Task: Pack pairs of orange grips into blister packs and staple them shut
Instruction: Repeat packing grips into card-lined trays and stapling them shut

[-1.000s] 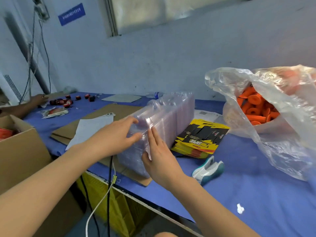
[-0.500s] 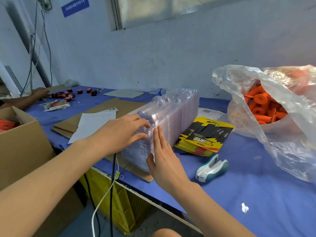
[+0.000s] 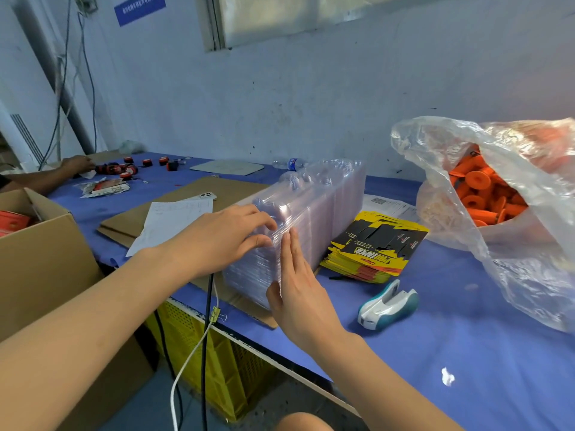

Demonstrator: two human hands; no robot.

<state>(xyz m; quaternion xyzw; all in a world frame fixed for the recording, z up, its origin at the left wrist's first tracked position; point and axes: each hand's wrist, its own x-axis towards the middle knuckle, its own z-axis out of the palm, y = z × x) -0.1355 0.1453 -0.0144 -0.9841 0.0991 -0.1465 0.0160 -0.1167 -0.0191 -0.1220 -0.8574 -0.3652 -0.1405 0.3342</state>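
On the desk [image 3: 466,353], orange grips [image 3: 476,194] lie bagged at far right and the stack of blister packs [image 3: 323,206] stands by the near edge, where the left hand [image 3: 217,241] grips its front pack with curled fingers while the right hand [image 3: 300,290] braces flat and open, so clinging packs could topple it.

The yellow-and-black cards [image 3: 378,244] read "PRO TAPER", seen upside down.

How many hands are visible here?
3. The left hand grips the blister pack stack; the right hand lies flat against it; another person's hand rests far left on the table. Their other hand is unseen.
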